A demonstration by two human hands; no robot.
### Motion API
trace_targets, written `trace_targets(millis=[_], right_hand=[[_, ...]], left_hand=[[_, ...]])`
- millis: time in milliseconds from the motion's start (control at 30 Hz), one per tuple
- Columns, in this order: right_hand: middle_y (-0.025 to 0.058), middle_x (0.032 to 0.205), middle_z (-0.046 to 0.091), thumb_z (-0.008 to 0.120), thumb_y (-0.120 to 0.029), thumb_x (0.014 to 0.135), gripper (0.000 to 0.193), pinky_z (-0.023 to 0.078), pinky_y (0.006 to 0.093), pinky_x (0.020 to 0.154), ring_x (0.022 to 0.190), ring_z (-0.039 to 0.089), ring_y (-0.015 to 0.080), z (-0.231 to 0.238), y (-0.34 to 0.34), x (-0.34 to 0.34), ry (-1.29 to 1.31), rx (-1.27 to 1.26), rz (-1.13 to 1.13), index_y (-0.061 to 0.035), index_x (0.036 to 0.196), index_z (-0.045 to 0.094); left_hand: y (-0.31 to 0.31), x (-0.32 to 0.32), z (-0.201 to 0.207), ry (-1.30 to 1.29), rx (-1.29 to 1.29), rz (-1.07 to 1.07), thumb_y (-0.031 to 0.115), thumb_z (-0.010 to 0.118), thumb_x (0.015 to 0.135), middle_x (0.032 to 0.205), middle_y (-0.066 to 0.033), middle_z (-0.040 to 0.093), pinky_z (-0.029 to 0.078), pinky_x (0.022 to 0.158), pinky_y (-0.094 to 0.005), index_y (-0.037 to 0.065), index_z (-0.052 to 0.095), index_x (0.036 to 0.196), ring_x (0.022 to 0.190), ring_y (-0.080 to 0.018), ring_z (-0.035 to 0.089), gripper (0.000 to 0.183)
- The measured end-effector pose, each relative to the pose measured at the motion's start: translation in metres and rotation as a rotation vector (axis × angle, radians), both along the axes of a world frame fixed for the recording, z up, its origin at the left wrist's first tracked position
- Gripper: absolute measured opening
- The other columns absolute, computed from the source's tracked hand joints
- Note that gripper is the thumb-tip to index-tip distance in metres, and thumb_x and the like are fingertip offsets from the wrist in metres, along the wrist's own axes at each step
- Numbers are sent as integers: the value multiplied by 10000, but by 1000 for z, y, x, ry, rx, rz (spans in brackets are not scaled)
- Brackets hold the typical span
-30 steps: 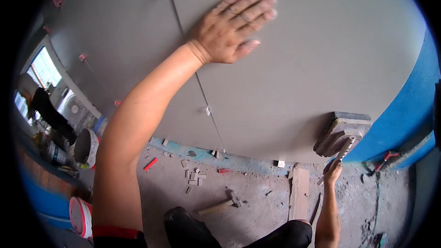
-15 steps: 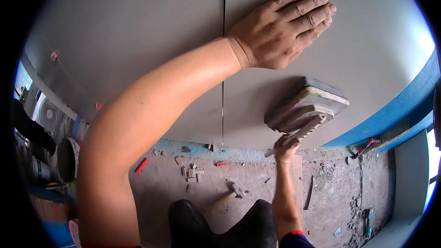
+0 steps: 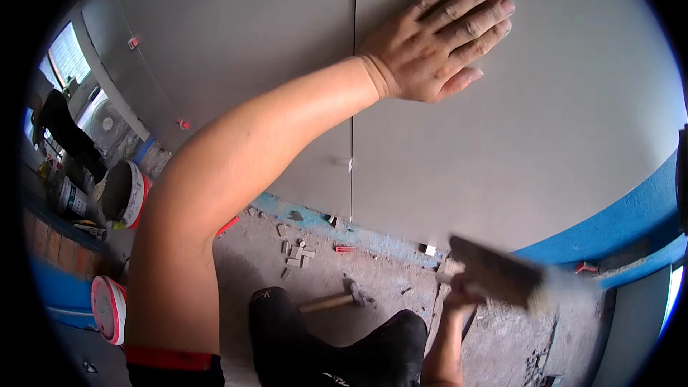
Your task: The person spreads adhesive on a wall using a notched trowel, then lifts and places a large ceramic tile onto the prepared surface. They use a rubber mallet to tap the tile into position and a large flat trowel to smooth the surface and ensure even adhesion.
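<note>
My left hand [image 3: 441, 43] lies palm down with spread fingers on a large grey wall panel [image 3: 566, 122], just right of the narrow upright seam between it and a second grey panel [image 3: 244, 43]. Low on the right, my right hand [image 3: 466, 295] is closed on the handle of a thick rectangular hand float [image 3: 498, 269]. Motion blurs the float, mostly at its right end. It is tilted and apart from the panel's face, near the lower edge. The float partly hides my right fingers.
On the rough floor lie a wooden-handled hammer [image 3: 333, 302], several small tile pieces [image 3: 297, 251] and a red clip [image 3: 345, 249]. A mortar-stained bucket [image 3: 127, 193] and a red-and-white bucket [image 3: 107, 308] stand left. Blue wall [image 3: 595, 218] borders the panel at right.
My right hand has drawn the float away from the panel, down and to the right. My left hand stays on the panel, its thumb spread wider. The view has shifted, showing more at left.
</note>
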State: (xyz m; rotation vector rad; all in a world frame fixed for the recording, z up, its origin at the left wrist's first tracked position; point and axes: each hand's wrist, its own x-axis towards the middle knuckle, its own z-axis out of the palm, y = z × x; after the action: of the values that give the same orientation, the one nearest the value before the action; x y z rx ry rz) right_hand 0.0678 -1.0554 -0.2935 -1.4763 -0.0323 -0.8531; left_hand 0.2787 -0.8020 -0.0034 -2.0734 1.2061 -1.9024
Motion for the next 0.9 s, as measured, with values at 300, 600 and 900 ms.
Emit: trace_targets(millis=[300, 600, 900], right_hand=[[276, 644, 563, 649, -298, 888, 367, 462, 450, 586, 533, 542, 310, 41, -18, 37, 531, -392, -47, 56, 797, 621], [161, 784, 684, 489, -232, 918, 264, 530, 413, 631, 718, 683, 345, 89, -121, -99, -32, -571, -236, -46, 935, 675], [195, 642, 573, 499, -397, 978, 440, 461, 433, 574, 615, 599, 327, 156, -169, 2, 422, -138, -34, 10, 858, 617]], left_hand=[[-9, 1, 15, 130, 27, 32, 270, 589, 884, 1550, -133, 349, 269, 1155, -497, 47, 349, 1491, 1423, -340, 326, 690], [-99, 3, 77, -170, -573, 140, 345, 421, 986, 1542, -289, 244, 175, 1168, -545, -78, 274, 1473, 1429, -458, 235, 662], [-112, -6, 91, -198, -500, 203, 338, 425, 973, 1542, -330, 205, 155, 1181, -539, -125, 227, 1471, 1437, -476, 203, 708]])
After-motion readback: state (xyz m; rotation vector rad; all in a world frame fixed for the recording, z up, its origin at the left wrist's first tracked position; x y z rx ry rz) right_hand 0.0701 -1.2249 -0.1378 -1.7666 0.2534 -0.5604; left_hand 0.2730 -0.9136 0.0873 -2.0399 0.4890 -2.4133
